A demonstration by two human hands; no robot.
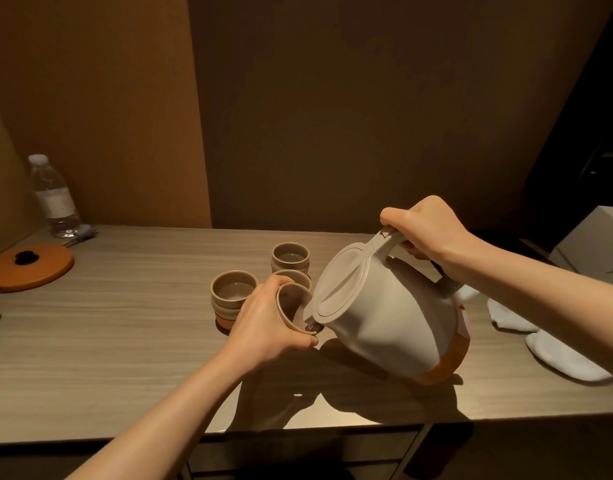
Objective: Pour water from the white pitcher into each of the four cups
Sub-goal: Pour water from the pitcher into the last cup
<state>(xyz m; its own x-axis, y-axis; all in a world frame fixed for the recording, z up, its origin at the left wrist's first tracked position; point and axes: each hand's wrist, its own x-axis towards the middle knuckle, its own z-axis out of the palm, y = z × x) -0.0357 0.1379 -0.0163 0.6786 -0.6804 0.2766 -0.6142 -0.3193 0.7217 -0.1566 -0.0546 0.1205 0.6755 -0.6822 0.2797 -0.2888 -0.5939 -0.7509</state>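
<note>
Glazed ceramic, breakable and slick: my left hand wraps the tilted cup near-centre, while my right hand grips the heavy white pitcher by its handle, spout touching the cup's rim.

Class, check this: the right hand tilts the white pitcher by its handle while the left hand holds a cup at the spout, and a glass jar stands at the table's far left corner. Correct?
Not quite. The head view shows a clear plastic water bottle there, not a glass jar. The right hand does tilt the white pitcher, and the left hand holds a cup at its spout.
</note>
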